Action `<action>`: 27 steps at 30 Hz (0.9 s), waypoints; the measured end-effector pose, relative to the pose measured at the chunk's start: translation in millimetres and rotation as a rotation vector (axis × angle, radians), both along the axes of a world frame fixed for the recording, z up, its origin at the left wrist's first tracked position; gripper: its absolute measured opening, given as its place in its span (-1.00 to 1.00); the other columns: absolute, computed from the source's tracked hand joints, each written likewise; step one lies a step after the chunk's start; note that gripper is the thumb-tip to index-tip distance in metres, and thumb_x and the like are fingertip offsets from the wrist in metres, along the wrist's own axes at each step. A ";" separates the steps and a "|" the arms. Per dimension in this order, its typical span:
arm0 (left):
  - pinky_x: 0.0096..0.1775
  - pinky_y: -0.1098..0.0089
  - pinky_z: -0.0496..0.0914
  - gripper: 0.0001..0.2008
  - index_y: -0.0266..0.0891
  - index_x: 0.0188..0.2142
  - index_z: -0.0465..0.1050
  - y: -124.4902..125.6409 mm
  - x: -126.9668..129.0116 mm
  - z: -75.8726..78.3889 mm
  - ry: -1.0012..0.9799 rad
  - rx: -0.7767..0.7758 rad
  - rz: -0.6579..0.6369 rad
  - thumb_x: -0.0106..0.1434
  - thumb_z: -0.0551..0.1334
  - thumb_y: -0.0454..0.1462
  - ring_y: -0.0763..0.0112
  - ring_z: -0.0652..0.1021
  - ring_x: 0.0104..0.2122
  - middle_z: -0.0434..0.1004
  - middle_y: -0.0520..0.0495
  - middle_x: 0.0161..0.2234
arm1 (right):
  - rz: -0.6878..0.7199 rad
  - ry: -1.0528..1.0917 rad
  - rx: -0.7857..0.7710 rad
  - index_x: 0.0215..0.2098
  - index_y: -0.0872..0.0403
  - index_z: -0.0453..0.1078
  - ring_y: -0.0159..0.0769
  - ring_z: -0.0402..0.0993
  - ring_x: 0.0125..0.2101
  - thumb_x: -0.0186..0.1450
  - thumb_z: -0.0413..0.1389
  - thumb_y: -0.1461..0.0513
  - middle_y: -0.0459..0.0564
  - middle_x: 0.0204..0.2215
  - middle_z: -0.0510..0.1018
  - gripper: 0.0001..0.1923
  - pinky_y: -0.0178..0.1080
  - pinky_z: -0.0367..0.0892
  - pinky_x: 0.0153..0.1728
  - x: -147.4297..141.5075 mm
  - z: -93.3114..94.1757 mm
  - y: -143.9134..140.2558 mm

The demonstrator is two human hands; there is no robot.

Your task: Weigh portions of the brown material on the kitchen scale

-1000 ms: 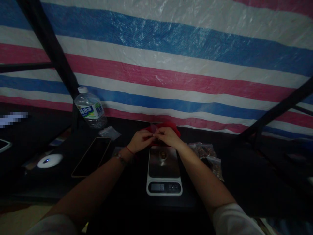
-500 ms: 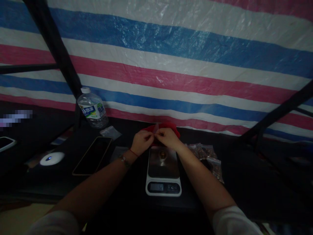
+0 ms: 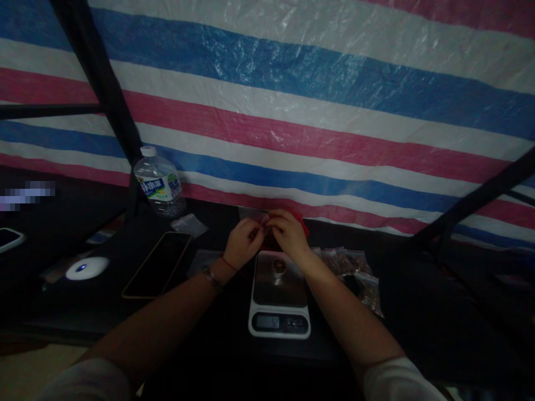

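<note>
Plastic bag, probably light, limp and slippery, is pinched by left hand and right hand; best gripped by its rim.

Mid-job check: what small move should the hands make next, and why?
Perhaps ease the left hand and right hand slightly apart: both seem to pinch clear plastic behind the scale, and it's too dim to tell whether it's open.
</note>
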State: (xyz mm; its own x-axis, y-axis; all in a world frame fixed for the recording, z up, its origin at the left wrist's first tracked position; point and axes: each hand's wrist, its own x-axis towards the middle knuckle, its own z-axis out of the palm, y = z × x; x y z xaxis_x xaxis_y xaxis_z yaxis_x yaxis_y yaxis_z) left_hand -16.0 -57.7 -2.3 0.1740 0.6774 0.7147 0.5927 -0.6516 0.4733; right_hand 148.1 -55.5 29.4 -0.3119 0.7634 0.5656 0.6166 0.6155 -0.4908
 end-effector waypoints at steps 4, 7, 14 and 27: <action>-0.26 0.34 0.38 -0.84 -0.21 -0.45 0.33 -1.9 1.0 1.7 0.012 0.019 -0.042 0.28 0.12 -0.29 0.36 0.46 -0.34 0.42 -0.03 -0.46 | -0.004 -0.072 -0.020 -0.15 0.01 0.52 -0.24 0.36 0.05 0.24 0.00 0.38 0.03 0.06 0.44 -0.67 -0.15 0.26 0.10 -2.0 1.5 -5.1; -0.20 0.30 0.39 -0.85 -0.22 -0.41 0.37 -4.0 0.8 3.7 0.044 0.057 -0.112 0.29 0.10 -0.30 0.34 0.47 -0.31 0.45 -0.07 -0.41 | 0.007 -0.087 -0.056 -0.14 0.05 0.52 -0.24 0.43 -0.03 0.27 0.02 0.35 0.06 -0.06 0.54 -0.71 -0.20 0.28 0.06 -3.4 1.9 -4.3; 0.08 0.16 0.28 -0.64 -0.21 0.00 0.38 0.1 -11.2 6.9 0.197 0.169 -0.211 0.19 0.19 -0.24 0.19 0.43 0.04 0.46 -0.18 0.01 | 0.002 -0.067 -0.185 -0.24 0.07 0.52 -0.27 0.48 -0.26 0.18 0.12 0.38 0.01 -0.30 0.57 -0.78 -0.24 0.32 -0.15 1.9 0.5 4.2; 0.07 0.08 0.26 -0.44 -0.26 0.01 0.34 20.7 -19.4 0.6 0.265 0.003 0.007 0.05 0.29 -0.06 0.07 0.49 -0.06 0.51 -0.21 -0.07 | -0.034 0.005 -0.244 -0.26 0.10 0.47 -0.30 0.44 -0.25 0.27 0.01 0.31 0.00 -0.28 0.56 -0.80 -0.25 0.30 -0.13 17.5 1.2 15.7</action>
